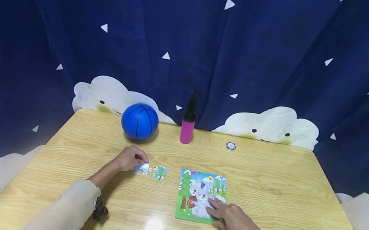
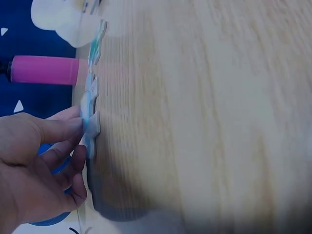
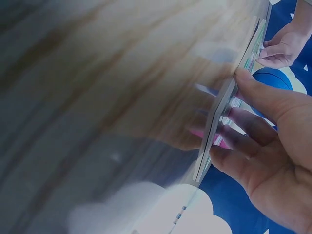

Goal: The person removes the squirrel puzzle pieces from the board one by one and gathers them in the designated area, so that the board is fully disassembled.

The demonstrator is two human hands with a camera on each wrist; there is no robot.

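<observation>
My left hand (image 1: 131,158) is at the left of the table. Its thumb and fingers pinch the edge of a sky-blue and white jigsaw piece (image 1: 141,169), which in the left wrist view lies at the tabletop. Just right of that piece lies a second jigsaw piece (image 1: 160,172) with a green tree. My right hand (image 1: 231,221) rests on the right side of a square puzzle (image 1: 198,195) showing a grey squirrel with an acorn. Its fingers (image 3: 248,126) lie spread over the surface, and the thumb touches the near edge.
At the back left of the wooden table (image 1: 269,176) sits a blue ball (image 1: 140,121). A pink hand pump (image 1: 187,131) with a black top stands to its right. A small round blue-and-white chip (image 1: 231,146) lies near the back edge, before a dark blue curtain (image 1: 197,32).
</observation>
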